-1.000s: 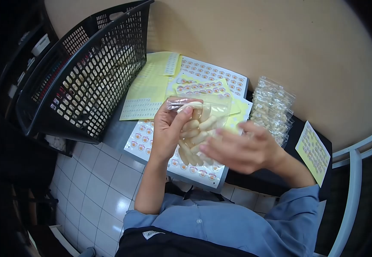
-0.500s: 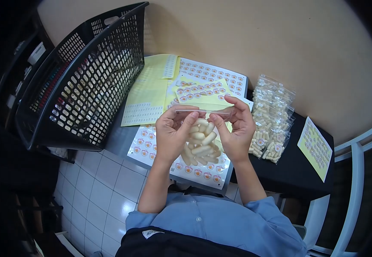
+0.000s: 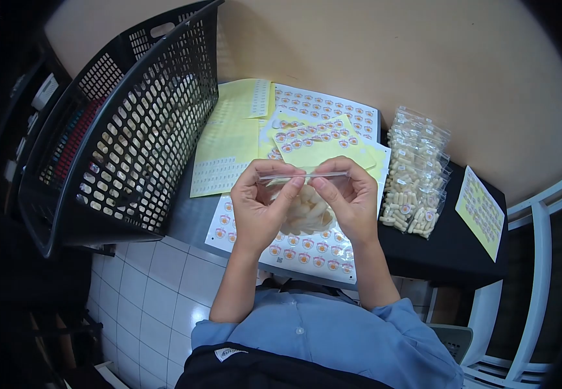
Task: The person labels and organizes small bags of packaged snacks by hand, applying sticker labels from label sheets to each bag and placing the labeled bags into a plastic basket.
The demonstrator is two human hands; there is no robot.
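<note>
Between my two hands hangs a clear zip bag (image 3: pixel 307 219) filled with pale capsules. My left hand (image 3: pixel 260 198) pinches the bag's top edge on its left part, thumb in front. My right hand (image 3: pixel 351 198) pinches the same edge on the right, and the two thumbs lie close together near the middle. The capsules bunch in the lower part of the bag, partly hidden by the thumbs. Beneath the bag lies a white sheet of round stickers (image 3: pixel 301 255) on the table.
A tall black basket (image 3: pixel 138 129) stands at the left. Yellow sticker sheets (image 3: pixel 229 139) lie behind my hands. Rows of filled capsule bags (image 3: pixel 413 175) rest on black cloth at the right, beside another yellow sticker sheet (image 3: pixel 481 211). A wall rises behind the table.
Both hands have drawn in toward the middle of the bag's top edge, and my right fingers have curled down onto it. The view has shifted slightly.
</note>
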